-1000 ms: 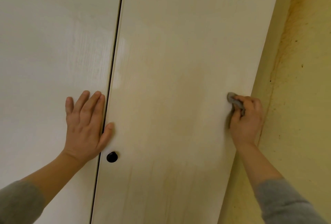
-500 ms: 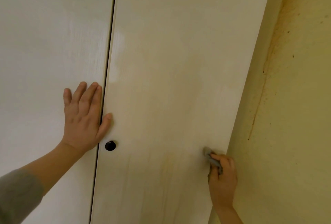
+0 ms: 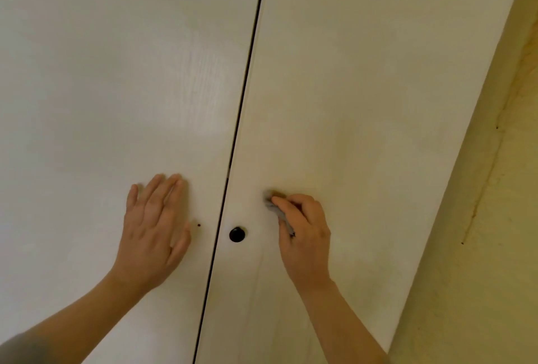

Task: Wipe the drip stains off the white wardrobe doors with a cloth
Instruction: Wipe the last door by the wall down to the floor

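Note:
Two white wardrobe doors fill the view, split by a dark gap. My left hand [image 3: 152, 227] lies flat with straight fingers on the left door [image 3: 102, 87], left of the gap. My right hand [image 3: 302, 229] grips a small wadded grey cloth [image 3: 273, 206] and presses it on the right door [image 3: 349, 87], just up and right of a round black knob [image 3: 237, 234]. Faint yellowish streaks run down the right door below my hand. A tiny dark spot [image 3: 198, 225] sits on the left door beside my left thumb.
A yellow wall [image 3: 489, 218] stands to the right of the wardrobe, with a brownish drip line and small dark specks on it. The right door's outer edge runs diagonally along that wall.
My right hand with the cloth has moved from the right door's outer edge, down, then left and up to beside the knob. My left hand now lies wholly on the left door.

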Motion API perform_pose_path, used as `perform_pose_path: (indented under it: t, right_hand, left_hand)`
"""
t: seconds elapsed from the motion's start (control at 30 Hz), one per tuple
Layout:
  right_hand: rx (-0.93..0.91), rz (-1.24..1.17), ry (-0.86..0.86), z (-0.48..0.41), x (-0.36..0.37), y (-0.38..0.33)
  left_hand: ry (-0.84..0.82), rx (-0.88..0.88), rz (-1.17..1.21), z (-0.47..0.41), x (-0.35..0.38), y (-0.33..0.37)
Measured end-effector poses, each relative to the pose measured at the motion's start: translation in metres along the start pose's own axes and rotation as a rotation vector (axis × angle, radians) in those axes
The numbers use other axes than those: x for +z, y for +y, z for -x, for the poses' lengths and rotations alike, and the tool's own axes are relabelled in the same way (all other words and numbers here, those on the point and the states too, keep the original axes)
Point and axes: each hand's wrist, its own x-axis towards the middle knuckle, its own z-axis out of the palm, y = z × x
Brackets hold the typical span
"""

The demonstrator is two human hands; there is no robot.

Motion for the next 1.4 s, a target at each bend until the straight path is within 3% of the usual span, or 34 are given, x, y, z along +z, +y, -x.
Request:
perform_pose_path:
  t: [0.17, 0.4, 0.53, 0.63, 0.83, 1.0, 1.1, 1.23, 1.4]
  right_hand:
    - [-0.043, -0.007, 0.115, -0.004, 0.031, -0.002]
    - [0.022, -0.056, -0.202, 0.135, 0.042, -0.007]
    - [0.047, -0.077, -0.097, 0.108, 0.039, -0.032]
    - [-0.051, -0.045, -0.077, 0.076, 0.053, -0.045]
    - [-0.091, -0.045, -0.028, 0.088, 0.071, -0.043]
    - [-0.018, -0.067, -0.226, 0.132, 0.059, -0.041]
    - [0.078, -0.075, -0.118, 0.114, 0.037, -0.032]
    - [0.045, 0.058, 0.132, 0.033, 0.007, -0.005]
    - [0.005, 0.103, 0.146, 0.007, 0.011, 0.025]
  left_hand:
    - [-0.027, 0.030, -0.010, 0.013, 0.001, -0.015]
    - [-0.040, 0.026, 0.026, 0.024, 0.007, -0.018]
    - [-0.062, 0.037, 0.034, 0.033, 0.008, -0.022]
    - [-0.074, 0.027, 0.030, 0.039, 0.007, -0.025]
    - [-0.105, -0.001, 0.033, 0.050, -0.003, -0.038]
    - [-0.125, -0.023, 0.048, 0.059, -0.006, -0.038]
    - [-0.132, 0.010, 0.073, 0.059, -0.002, -0.023]
    - [-0.116, 0.015, 0.096, 0.045, 0.007, -0.003]
    - [-0.088, -0.010, 0.080, 0.034, 0.023, 0.023]
